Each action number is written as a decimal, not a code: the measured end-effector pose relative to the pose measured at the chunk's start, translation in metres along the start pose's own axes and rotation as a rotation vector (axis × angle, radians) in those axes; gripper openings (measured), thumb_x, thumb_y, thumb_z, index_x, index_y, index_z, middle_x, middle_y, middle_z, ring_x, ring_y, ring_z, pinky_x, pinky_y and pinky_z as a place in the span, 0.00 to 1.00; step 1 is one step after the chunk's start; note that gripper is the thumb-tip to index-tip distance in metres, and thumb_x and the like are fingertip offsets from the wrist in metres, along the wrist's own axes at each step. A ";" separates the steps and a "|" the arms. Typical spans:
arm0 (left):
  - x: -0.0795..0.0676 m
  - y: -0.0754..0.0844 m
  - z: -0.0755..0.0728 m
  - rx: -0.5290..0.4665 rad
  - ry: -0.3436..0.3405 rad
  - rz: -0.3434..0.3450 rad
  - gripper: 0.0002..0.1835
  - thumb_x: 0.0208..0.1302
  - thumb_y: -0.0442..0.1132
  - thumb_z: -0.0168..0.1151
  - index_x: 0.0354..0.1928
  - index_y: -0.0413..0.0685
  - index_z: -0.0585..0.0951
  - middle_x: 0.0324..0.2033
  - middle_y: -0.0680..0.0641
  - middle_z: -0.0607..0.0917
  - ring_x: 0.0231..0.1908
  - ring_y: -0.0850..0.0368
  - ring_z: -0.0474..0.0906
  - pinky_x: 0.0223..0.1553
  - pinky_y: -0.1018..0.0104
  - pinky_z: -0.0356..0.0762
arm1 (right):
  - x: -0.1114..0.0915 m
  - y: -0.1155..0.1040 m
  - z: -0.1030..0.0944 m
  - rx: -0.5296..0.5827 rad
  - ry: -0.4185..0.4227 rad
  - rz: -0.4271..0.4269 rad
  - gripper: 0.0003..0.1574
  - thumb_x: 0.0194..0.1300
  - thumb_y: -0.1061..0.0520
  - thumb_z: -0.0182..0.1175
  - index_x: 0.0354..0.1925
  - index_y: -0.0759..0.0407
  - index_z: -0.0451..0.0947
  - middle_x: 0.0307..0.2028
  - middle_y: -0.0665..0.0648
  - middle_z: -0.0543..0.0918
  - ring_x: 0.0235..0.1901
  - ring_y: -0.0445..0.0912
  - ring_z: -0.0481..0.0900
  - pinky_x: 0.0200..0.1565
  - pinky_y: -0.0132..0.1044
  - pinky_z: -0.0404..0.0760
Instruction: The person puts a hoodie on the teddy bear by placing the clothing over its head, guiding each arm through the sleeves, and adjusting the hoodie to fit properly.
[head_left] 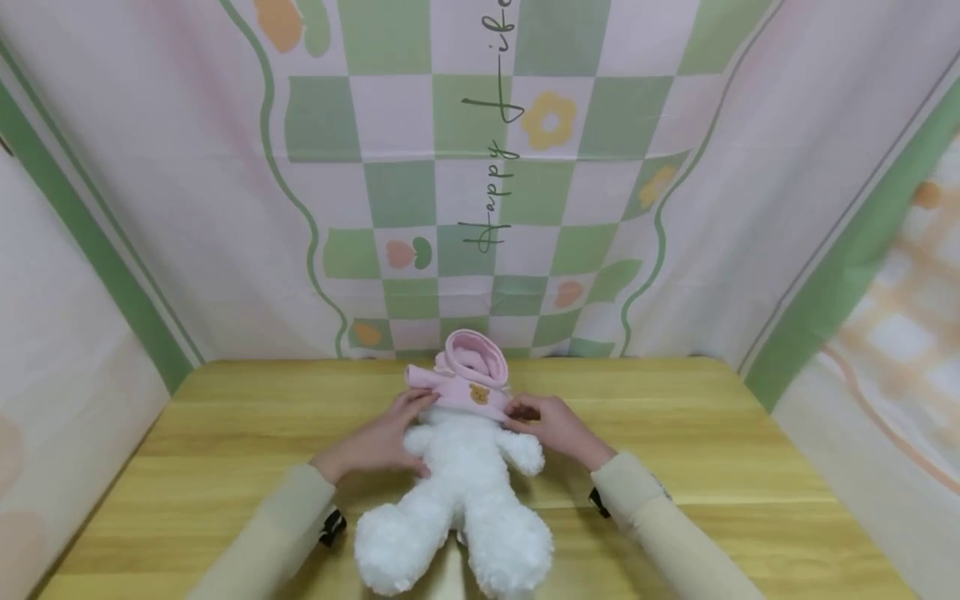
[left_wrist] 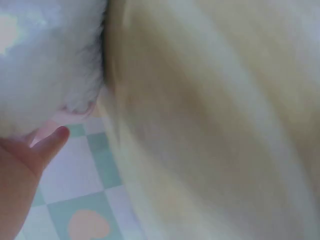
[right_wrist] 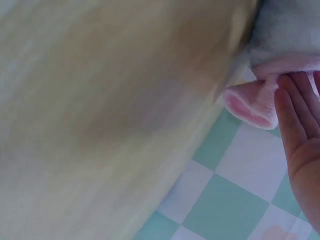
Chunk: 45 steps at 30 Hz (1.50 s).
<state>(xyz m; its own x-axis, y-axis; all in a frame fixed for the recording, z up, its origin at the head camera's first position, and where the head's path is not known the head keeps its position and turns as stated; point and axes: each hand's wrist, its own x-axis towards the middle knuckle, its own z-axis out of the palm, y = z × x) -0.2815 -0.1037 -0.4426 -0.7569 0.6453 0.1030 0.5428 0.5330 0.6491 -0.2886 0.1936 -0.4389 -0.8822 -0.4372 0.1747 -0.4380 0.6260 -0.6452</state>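
Observation:
A white plush toy (head_left: 462,458) lies on its back on the table, legs toward me. A pink hoodie (head_left: 457,393) with a small bear patch covers its upper end; the toy's head is hidden. My left hand (head_left: 382,437) rests along the toy's side, fingertips at the hoodie's lower edge and thumb spread apart by the body. On the other side my right hand (head_left: 557,427) pinches the hoodie's hem above the toy's arm. In the right wrist view, the fingers (right_wrist: 295,107) lie against the pink cloth beside a sleeve (right_wrist: 252,105).
The wooden table (head_left: 240,442) ends at a hanging cloth (head_left: 397,196) with green and white checks, close behind the hoodie. More patterned cloth (head_left: 847,367) hangs at the right side.

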 end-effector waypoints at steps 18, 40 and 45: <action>0.008 0.014 0.030 0.549 0.292 0.118 0.43 0.40 0.47 0.75 0.60 0.39 0.70 0.55 0.42 0.77 0.56 0.47 0.75 0.63 0.47 0.70 | -0.003 -0.003 0.003 0.077 -0.039 0.048 0.25 0.58 0.49 0.67 0.47 0.65 0.75 0.42 0.59 0.80 0.44 0.47 0.76 0.48 0.37 0.78; 0.007 0.013 0.030 0.827 0.403 0.211 0.40 0.45 0.46 0.76 0.61 0.45 0.70 0.57 0.42 0.75 0.57 0.47 0.73 0.59 0.54 0.74 | -0.006 -0.020 0.008 -0.102 0.099 -0.161 0.34 0.57 0.50 0.68 0.57 0.64 0.73 0.56 0.61 0.74 0.55 0.55 0.73 0.56 0.51 0.76; 0.007 0.015 0.023 0.946 0.282 0.210 0.43 0.54 0.45 0.69 0.70 0.45 0.61 0.71 0.37 0.60 0.71 0.41 0.57 0.68 0.49 0.65 | 0.000 -0.029 0.011 -0.121 0.100 -0.267 0.33 0.56 0.53 0.68 0.57 0.66 0.74 0.57 0.63 0.76 0.58 0.57 0.73 0.58 0.53 0.75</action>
<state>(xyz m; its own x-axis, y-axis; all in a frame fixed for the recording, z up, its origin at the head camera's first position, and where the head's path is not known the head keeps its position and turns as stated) -0.2701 -0.0784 -0.4493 -0.6050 0.6880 0.4008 0.6480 0.7179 -0.2542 -0.2742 0.1682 -0.4285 -0.7432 -0.5347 0.4022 -0.6687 0.5722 -0.4748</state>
